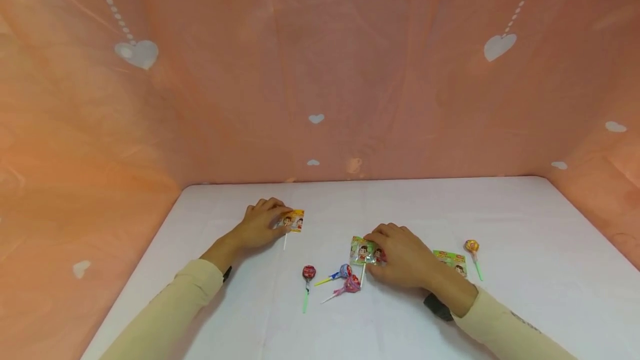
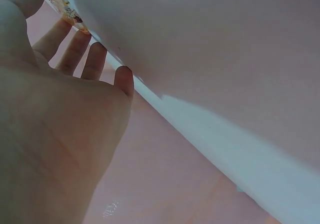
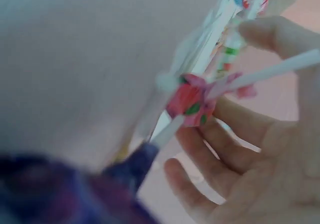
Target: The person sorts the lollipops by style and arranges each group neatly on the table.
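My left hand pinches the left side of a flat orange lollipop packet, its white stick pointing toward me. In the left wrist view the fingertips meet the packet. My right hand holds a green lollipop packet with a cartoon figure, thumb near its lower edge beside the white stick. Just left of that stick lie a pink-wrapped lollipop and a blue one on a yellow stick. A dark red lollipop with a green stick lies between the hands.
Another green packet lies partly behind the right wrist. Beside it is a golden lollipop on a green stick. The white table meets an orange-pink cloth backdrop with white hearts at the back and sides.
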`<state>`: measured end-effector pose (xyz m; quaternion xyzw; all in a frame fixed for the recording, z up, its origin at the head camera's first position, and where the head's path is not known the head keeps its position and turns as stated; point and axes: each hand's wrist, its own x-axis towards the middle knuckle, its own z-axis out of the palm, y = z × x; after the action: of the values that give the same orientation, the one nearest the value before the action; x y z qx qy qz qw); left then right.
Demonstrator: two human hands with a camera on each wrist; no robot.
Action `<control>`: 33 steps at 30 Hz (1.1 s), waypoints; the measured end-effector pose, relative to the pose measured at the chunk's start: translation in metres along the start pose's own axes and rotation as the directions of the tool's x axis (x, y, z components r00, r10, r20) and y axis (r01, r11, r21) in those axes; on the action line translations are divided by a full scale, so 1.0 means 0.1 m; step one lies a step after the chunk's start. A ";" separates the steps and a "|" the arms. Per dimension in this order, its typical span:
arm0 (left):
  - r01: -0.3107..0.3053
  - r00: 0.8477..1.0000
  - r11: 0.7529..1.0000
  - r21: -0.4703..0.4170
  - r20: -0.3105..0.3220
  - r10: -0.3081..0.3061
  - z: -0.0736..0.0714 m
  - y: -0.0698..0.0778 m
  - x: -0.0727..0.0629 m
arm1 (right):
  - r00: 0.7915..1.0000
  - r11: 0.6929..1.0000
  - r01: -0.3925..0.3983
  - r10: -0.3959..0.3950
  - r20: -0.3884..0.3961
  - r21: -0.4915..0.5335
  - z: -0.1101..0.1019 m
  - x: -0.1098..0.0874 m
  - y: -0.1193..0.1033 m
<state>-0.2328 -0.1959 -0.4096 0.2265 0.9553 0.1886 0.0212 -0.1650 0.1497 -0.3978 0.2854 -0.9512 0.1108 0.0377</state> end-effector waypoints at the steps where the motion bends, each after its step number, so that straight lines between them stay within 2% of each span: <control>1: 0.000 1.000 1.000 0.001 0.000 0.000 0.00 0.00 0.00 | 1.000 1.000 -0.011 0.011 -0.009 0.002 -0.01 0.00 0.00; 7: 0.010 1.000 1.000 0.003 0.008 -0.010 0.00 0.00 -0.01 | 0.999 0.999 -0.038 0.039 -0.033 0.008 -0.04 0.01 0.01; 14: 0.014 1.000 1.000 -0.010 0.014 -0.014 -0.01 0.00 -0.01 | 0.982 0.998 -0.053 0.060 -0.176 0.044 -0.06 0.08 -0.09; 16: 0.014 1.000 1.000 -0.010 0.016 -0.014 -0.01 0.00 -0.01 | 0.979 0.997 -0.056 0.064 -0.191 0.050 -0.08 0.11 -0.14; 21: 0.014 1.000 1.000 -0.015 0.019 -0.014 -0.02 0.00 -0.01 | 0.985 0.998 -0.034 0.042 -0.167 0.048 -0.12 0.20 -0.23; 26: 0.010 1.000 0.999 -0.031 0.018 -0.010 -0.01 -0.02 0.01 | 0.989 0.999 0.025 -0.020 -0.149 0.032 -0.21 0.31 -0.29; 33: 0.026 1.000 1.000 -0.017 0.018 -0.026 0.04 -0.08 0.03 | 0.991 0.993 0.116 -0.116 -0.060 -0.010 -0.42 0.55 -0.27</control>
<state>-0.2381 -0.2001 -0.4160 0.2156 0.9563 0.1945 0.0342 -0.1957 0.1076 -0.3445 0.3366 -0.9318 0.1142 0.0739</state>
